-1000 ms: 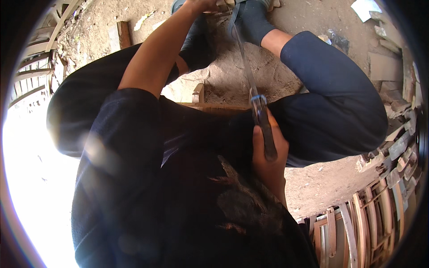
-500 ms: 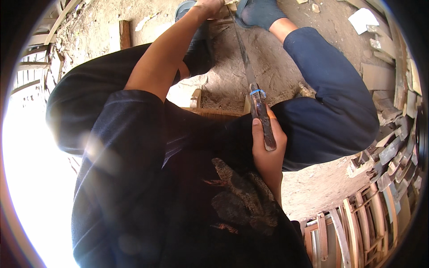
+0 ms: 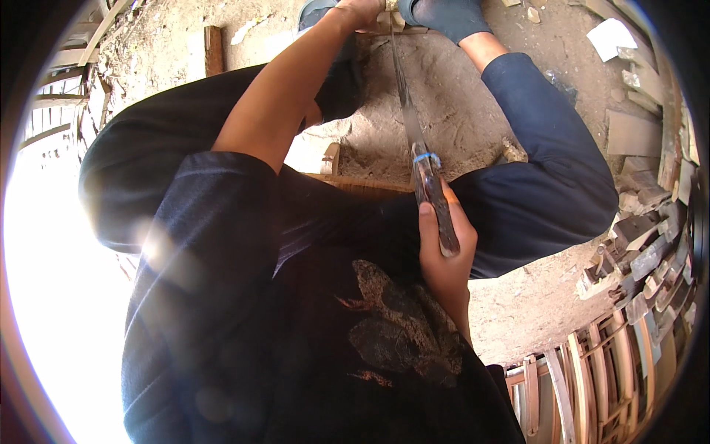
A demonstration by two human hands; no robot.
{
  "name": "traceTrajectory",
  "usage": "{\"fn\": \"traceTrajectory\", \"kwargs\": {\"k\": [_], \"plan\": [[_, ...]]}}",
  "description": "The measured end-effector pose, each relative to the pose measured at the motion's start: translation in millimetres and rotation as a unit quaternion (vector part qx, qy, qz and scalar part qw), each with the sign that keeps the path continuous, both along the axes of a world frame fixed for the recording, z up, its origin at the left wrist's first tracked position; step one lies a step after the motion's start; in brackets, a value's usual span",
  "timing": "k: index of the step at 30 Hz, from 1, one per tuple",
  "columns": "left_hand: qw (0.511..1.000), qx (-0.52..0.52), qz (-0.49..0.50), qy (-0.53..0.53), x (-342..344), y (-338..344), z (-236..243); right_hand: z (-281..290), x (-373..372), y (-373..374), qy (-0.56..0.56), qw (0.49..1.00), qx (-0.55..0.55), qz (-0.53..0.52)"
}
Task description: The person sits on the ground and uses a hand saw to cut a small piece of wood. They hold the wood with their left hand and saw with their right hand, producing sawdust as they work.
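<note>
In my right hand (image 3: 449,240) is the dark wooden handle of a saw (image 3: 404,96), with a blue tie around the handle's front end. My thumb lies along the handle. The long narrow blade points away from me, seen nearly edge-on, so its teeth cannot be made out. Its far end meets a small piece of pale wood (image 3: 398,22) between my feet. My left hand (image 3: 362,11) reaches far forward and is closed at that wood, its fingers partly cut off by the upper edge.
Under my legs runs a wooden board (image 3: 362,185) over the dirt floor (image 3: 458,96). A short wooden block (image 3: 213,50) stands at the far left. Offcuts (image 3: 647,251) pile up on the right, above a stack of wooden strips (image 3: 584,377). White paper (image 3: 612,39) lies far right.
The view has shifted slightly. My right hand and the saw handle have moved a little against the floor. Both hands keep their grip.
</note>
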State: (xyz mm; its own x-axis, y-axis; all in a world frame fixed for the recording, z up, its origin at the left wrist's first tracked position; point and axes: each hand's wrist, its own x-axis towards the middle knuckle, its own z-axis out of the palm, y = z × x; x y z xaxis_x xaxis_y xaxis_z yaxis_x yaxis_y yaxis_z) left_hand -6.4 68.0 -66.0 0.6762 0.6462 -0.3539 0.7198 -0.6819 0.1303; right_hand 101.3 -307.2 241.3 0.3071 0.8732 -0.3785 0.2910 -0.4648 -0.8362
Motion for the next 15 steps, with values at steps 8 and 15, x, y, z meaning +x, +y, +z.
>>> {"fn": "traceTrajectory", "kwargs": {"k": [8,15], "plan": [[0.996,-0.046,0.068,0.016,4.8,3.1,9.9,-15.3,13.1,0.6,-0.02,1.0,0.005,-0.002],[0.996,0.003,0.09,-0.005,-5.9,-1.8,-3.6,-2.4,11.0,11.7,-0.015,1.0,-0.013,0.01]]}}
